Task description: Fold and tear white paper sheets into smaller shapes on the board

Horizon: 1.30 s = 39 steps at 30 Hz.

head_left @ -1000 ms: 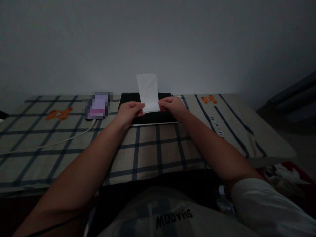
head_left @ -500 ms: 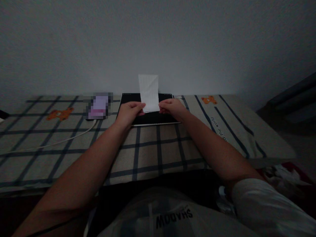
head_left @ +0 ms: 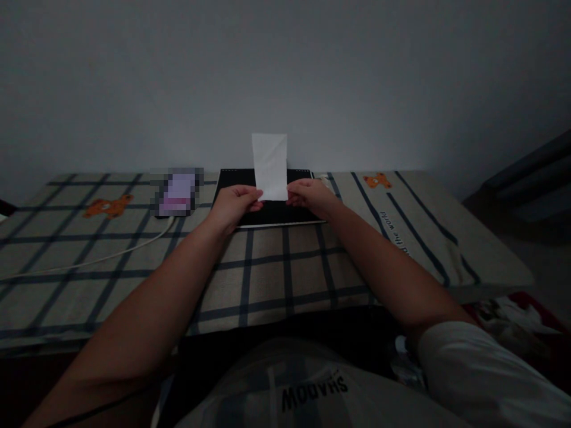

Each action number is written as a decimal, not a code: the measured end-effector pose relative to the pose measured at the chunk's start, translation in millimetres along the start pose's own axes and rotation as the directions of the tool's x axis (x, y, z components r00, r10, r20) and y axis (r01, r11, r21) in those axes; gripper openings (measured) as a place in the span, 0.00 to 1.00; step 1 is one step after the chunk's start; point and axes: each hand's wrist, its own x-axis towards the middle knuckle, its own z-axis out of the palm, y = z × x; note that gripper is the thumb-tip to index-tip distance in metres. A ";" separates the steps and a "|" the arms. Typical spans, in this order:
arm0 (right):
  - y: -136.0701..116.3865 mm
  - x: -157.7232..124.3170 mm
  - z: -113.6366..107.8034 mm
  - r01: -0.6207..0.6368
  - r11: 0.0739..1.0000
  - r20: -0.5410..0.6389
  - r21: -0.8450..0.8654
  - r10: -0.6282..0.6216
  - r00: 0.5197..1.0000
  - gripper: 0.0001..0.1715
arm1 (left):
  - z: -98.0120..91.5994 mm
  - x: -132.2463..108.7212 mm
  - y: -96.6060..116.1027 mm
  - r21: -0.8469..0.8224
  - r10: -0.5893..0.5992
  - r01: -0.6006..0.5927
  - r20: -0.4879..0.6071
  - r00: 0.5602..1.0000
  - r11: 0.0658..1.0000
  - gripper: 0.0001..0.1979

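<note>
A white sheet of paper [head_left: 270, 166], narrow and creased, stands nearly upright in front of me. My left hand [head_left: 238, 205] pinches its lower left corner between thumb and fingers. At the lower right corner, my right hand [head_left: 310, 195] is closed on the same sheet. Beneath both hands lies a flat black board [head_left: 285, 213] with a pale lower edge and small holes or marks along its far edge. The hands hide parts of the board's sides.
A checked tablecloth [head_left: 267, 267] with bear prints covers the table against the wall. To the left lies a phone [head_left: 178, 191], blurred out, with a white cable [head_left: 120, 252] plugged in. A plastic bottle [head_left: 405, 359] and a red container [head_left: 542, 315] holding crumpled white material are below the table's right front.
The paper's bottom edge, slightly curled before, now looks flatter, and the sheet has shifted a touch to the right. Both hands keep their pinch, almost unmoved.
</note>
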 end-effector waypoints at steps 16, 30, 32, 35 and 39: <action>0.4 0.8 0.9 -0.004 0.999 -0.032 0.050 0.006 0.999 0.07 | 0.2 -0.6 -1.5 0.032 -0.015 0.011 0.108 0.994 0.999 0.01; -0.2 -3.4 1.6 -0.049 0.998 0.046 -0.036 0.051 0.998 0.06 | -5.8 5.1 -6.5 -0.031 0.155 -0.154 0.044 0.987 0.988 0.09; 0.5 -3.6 0.8 -0.060 0.997 0.083 -0.049 0.064 0.995 0.06 | -6.7 7.0 -6.9 -0.050 0.167 -0.165 0.030 0.986 0.985 0.10; 0.7 -4.0 0.1 -0.066 0.996 0.120 -0.063 0.073 0.990 0.06 | -6.9 7.9 -5.4 -0.020 0.153 -0.154 -0.007 0.988 0.988 0.08; 0.4 -2.9 0.3 -0.032 0.999 0.120 -0.044 0.037 0.992 0.06 | -5.2 4.4 -2.1 0.016 0.112 -0.111 -0.023 0.993 0.994 0.07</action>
